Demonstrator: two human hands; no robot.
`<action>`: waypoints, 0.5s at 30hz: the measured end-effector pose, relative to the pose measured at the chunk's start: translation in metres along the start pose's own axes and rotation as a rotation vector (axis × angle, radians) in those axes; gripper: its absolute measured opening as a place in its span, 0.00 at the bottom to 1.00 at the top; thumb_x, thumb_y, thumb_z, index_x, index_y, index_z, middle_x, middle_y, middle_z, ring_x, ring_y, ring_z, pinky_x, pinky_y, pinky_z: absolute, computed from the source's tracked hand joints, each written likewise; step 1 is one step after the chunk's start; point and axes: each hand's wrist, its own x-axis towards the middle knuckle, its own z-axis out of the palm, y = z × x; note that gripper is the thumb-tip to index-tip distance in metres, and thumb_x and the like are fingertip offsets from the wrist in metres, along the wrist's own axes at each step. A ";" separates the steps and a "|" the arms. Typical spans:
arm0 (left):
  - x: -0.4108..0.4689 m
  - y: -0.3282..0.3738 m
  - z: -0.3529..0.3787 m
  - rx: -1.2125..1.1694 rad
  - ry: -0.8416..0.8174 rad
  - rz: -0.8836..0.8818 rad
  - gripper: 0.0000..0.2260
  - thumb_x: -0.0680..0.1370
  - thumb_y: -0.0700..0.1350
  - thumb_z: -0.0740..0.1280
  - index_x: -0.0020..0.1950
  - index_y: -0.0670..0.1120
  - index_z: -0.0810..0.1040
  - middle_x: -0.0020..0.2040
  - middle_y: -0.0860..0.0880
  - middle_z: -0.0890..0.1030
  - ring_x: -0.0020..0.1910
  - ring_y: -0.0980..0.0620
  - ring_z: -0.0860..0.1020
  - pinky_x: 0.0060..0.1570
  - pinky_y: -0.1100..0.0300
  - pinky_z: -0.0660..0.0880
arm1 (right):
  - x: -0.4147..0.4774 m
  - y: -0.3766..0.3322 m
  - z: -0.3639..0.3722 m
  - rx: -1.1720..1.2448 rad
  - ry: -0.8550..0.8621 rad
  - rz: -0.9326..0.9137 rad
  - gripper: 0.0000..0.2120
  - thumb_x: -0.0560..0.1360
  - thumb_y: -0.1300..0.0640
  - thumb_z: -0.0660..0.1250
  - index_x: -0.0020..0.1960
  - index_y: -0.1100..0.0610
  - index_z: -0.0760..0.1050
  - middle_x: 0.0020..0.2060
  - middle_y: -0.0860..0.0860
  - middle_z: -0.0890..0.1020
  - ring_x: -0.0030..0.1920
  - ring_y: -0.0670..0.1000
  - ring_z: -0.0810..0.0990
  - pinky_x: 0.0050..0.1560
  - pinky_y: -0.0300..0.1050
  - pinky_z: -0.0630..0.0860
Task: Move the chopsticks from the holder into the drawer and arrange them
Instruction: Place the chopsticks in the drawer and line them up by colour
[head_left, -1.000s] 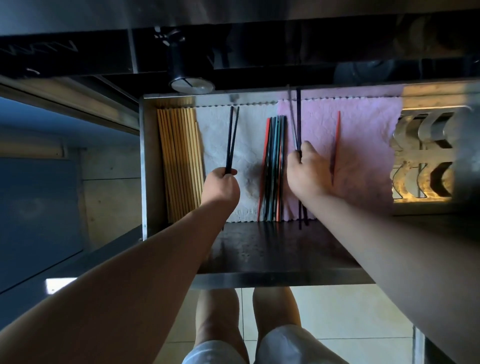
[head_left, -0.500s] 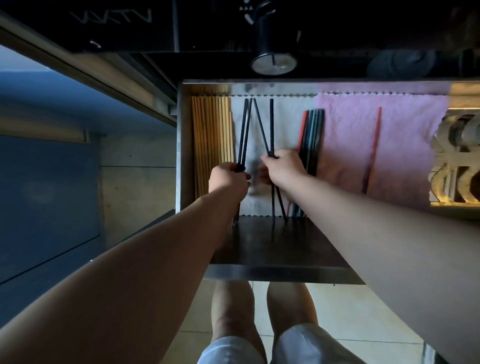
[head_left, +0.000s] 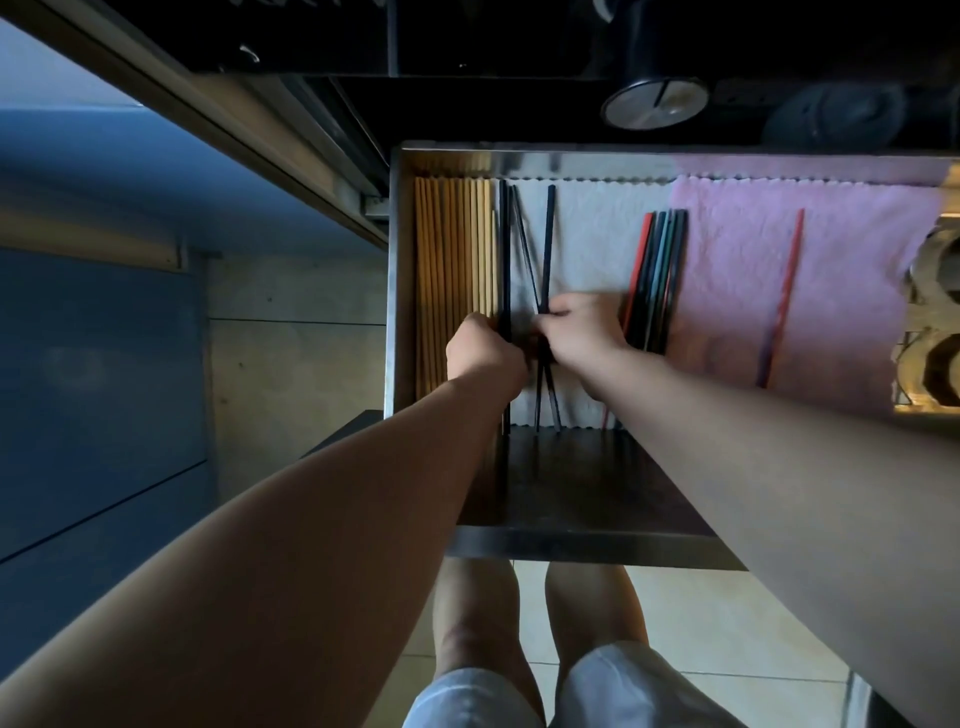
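Black chopsticks (head_left: 548, 244) lie partly crossed on the white cloth (head_left: 592, 244) in the open drawer (head_left: 571, 543), just beside a bamboo row (head_left: 452, 260). The left hand (head_left: 483, 356) grips one pair mid-length. The right hand (head_left: 582, 332) pinches two others where they cross. Thin, stiff, light and probably slick, they look easiest to hold near the middle, squeezed parallel.

Slim black chopsticks (head_left: 548, 244) cross beside wooden chopsticks (head_left: 452, 260) in the open drawer (head_left: 571, 543).
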 end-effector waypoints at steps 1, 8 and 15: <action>-0.001 0.000 -0.002 0.024 -0.003 0.005 0.16 0.76 0.37 0.67 0.64 0.43 0.73 0.56 0.44 0.78 0.46 0.49 0.74 0.29 0.64 0.66 | -0.001 -0.001 0.000 -0.051 0.020 -0.024 0.16 0.77 0.58 0.66 0.64 0.60 0.76 0.60 0.56 0.80 0.55 0.53 0.78 0.53 0.39 0.71; -0.009 0.003 -0.014 0.245 -0.028 0.013 0.22 0.76 0.36 0.66 0.69 0.42 0.65 0.66 0.41 0.70 0.60 0.41 0.74 0.50 0.52 0.76 | -0.010 -0.006 -0.005 -0.176 0.083 -0.087 0.13 0.78 0.58 0.63 0.56 0.63 0.80 0.54 0.57 0.83 0.53 0.55 0.82 0.47 0.38 0.74; -0.004 -0.006 -0.019 0.804 -0.066 0.494 0.37 0.77 0.35 0.63 0.80 0.53 0.50 0.80 0.51 0.41 0.78 0.43 0.49 0.72 0.46 0.60 | -0.006 -0.008 0.000 -0.104 0.034 -0.046 0.12 0.78 0.58 0.60 0.56 0.55 0.81 0.49 0.54 0.84 0.44 0.52 0.81 0.43 0.38 0.76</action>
